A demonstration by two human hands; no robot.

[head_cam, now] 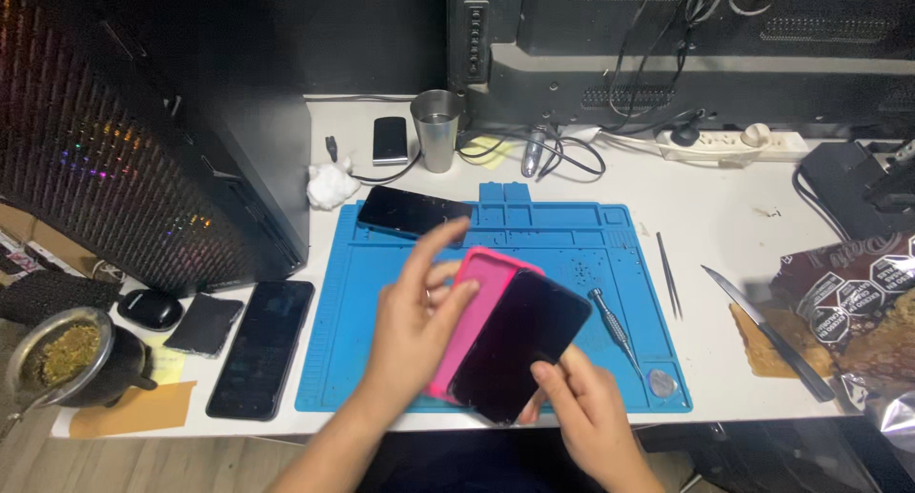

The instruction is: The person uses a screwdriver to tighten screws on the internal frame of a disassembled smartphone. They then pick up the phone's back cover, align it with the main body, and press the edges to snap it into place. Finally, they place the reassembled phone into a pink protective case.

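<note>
My left hand (415, 321) grips a pink phone case (477, 302) from its left side, thumb raised and fingers spread. My right hand (581, 407) holds the lower end of a black phone (519, 345), which lies tilted over the pink case. Both are held just above a blue work mat (562, 240). A second black phone (415, 212) rests at the mat's top left corner. A small screwdriver (615, 326) and a coin-like disc (661, 383) lie on the mat's right part.
A large black phone (262, 348) and a dark pad (203, 324) lie left of the mat. A computer tower (143, 131) stands left. A metal cup (437, 131), tweezers (669, 274), a knife (767, 331), snack bags (858, 302) and a power strip (734, 145) surround.
</note>
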